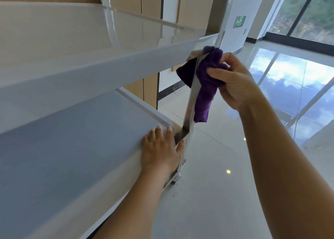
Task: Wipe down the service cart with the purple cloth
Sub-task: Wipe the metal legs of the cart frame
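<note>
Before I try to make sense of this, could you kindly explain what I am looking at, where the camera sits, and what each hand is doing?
There is no machine here: a person works with two bare hands, and the single picture comes from a wide-angle camera worn on the head, looking forward and down, which is why the lines bend.

The large pale shelves are a service cart with a shiny metal corner post. The right hand grips a bunched purple cloth against that post, just below the upper shelf; part of the cloth wraps round behind the post and part hangs down.

The left hand rests flat, fingers straight, on the corner of the lower shelf beside the post, apparently steadying the cart. Nothing visible lies on the shelves. Beyond is a glossy tiled floor reflecting the windows.
</note>
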